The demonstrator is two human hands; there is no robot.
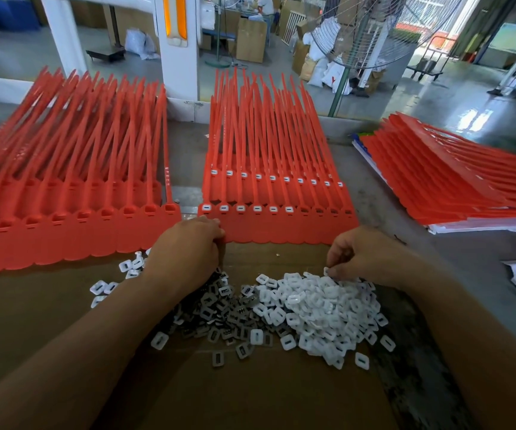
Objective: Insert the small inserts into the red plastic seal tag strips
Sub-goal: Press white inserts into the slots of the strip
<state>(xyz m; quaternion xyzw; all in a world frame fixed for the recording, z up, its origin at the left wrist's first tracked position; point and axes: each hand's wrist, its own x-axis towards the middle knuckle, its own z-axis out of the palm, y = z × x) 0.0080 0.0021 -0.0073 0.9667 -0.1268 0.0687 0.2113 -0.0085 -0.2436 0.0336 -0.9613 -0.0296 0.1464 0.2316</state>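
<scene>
One white insert (327,270) is pinched in the fingers of my right hand (362,252), at the far edge of the white pile (321,308). My left hand (188,243) is curled at the near corner of the middle red strip (281,231), and I cannot tell whether its fingers hold anything. On that strip the far row of sockets shows white throughout, while the near row has six filled from the left and the rest bare. The left strips (64,231) look untouched, and I cannot read the right stack (436,181), so I judge most of the work on this bench (371,193) lies ahead.
</scene>
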